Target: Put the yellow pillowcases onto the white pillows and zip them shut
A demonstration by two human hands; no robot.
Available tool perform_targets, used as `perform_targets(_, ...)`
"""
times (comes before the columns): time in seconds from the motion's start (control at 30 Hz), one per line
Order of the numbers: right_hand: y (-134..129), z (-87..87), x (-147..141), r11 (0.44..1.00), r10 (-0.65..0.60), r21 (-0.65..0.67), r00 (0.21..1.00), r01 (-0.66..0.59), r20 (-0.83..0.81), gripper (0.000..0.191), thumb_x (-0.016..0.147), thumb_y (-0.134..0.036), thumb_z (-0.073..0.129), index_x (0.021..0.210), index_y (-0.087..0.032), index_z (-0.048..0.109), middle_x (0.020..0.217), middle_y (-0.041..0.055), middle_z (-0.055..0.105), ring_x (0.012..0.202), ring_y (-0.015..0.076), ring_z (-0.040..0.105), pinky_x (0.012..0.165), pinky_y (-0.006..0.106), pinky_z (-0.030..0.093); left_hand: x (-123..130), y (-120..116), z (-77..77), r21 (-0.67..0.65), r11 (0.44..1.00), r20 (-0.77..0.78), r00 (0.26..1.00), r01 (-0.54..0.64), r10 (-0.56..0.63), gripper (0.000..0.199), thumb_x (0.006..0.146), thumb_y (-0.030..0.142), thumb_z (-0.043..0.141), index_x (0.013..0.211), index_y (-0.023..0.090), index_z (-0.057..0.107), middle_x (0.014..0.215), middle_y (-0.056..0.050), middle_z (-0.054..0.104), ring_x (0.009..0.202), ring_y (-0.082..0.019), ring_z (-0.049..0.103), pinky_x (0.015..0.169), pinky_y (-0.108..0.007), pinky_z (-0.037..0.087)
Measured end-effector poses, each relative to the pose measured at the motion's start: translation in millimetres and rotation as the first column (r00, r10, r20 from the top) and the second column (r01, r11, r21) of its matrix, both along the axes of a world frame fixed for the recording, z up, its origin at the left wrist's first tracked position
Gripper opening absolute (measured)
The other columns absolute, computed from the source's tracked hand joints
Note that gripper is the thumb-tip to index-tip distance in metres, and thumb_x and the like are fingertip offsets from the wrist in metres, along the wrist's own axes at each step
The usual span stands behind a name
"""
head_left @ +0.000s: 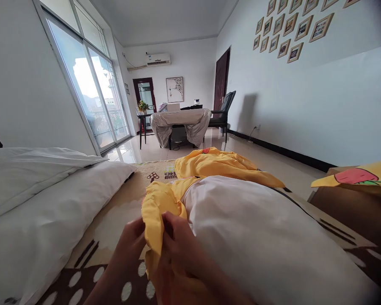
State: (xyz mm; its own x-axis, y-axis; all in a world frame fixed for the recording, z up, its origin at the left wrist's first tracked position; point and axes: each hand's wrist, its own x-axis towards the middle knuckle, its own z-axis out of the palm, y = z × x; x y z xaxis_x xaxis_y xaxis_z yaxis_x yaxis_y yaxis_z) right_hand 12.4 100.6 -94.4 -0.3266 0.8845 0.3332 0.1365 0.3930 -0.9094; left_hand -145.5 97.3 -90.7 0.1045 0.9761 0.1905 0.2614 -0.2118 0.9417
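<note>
A plump white pillow (241, 228) lies in front of me and fills much of the lower right. Its left end meets a bunched yellow pillowcase (154, 203); how far the fabric reaches over the pillow I cannot tell. My left hand (135, 233) is closed on the left side of the folded yellow edge, most fingers hidden behind it. From the right, my right hand (179, 237) pinches the same fabric close to the pillow. More yellow fabric (222, 163) with a red print lies crumpled beyond the pillow.
White pillows (66, 195) are piled at left on a patterned brown and beige blanket (106, 231). At right, a yellow cloth with a red print (358, 176) lies over a cardboard box (346, 212). A covered table (180, 116) and a black chair (222, 112) stand farther back.
</note>
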Motion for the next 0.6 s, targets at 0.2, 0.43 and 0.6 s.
perform_targets(0.2,-2,1.7,0,0.981,-0.006,0.193,0.984,-0.029,0.179,0.008,0.081,-0.013,0.049,0.077,-0.018,0.053,0.076,0.0017,0.062,0.069,0.0144,0.054,0.061,0.025,0.036,3,-14,28.7,0.039,0.997,-0.378,0.923,-0.065,0.075,0.021,0.068,0.036,0.054,0.064,0.015,0.059,0.057,0.001,0.053,0.061,-0.015,0.046,0.054,-0.023,0.037)
perform_targets(0.43,-4,0.8,-4,0.992,-0.036,0.123,0.992,0.021,0.121,0.007,0.079,-0.015,0.055,0.073,-0.019,0.055,0.065,-0.0027,0.057,0.06,0.0109,0.048,0.058,0.023,0.034,9,-19,37.1,0.021,0.996,-0.401,0.912,-0.086,0.087,0.026,0.065,0.039,0.052,0.055,0.015,0.056,0.053,0.0,0.054,0.055,-0.014,0.043,0.05,-0.022,0.034)
perform_targets(0.6,-5,4.9,0,0.993,-0.027,0.116,0.993,0.014,0.114,0.009,0.083,-0.02,0.054,0.074,-0.019,0.052,0.066,-0.0031,0.058,0.06,0.0106,0.05,0.059,0.023,0.035,4,-17,38.1,-0.113,0.993,-0.167,0.985,0.031,-0.049,0.022,0.062,0.035,0.059,0.061,0.013,0.064,0.057,0.0,0.057,0.06,-0.015,0.048,0.053,-0.022,0.041)
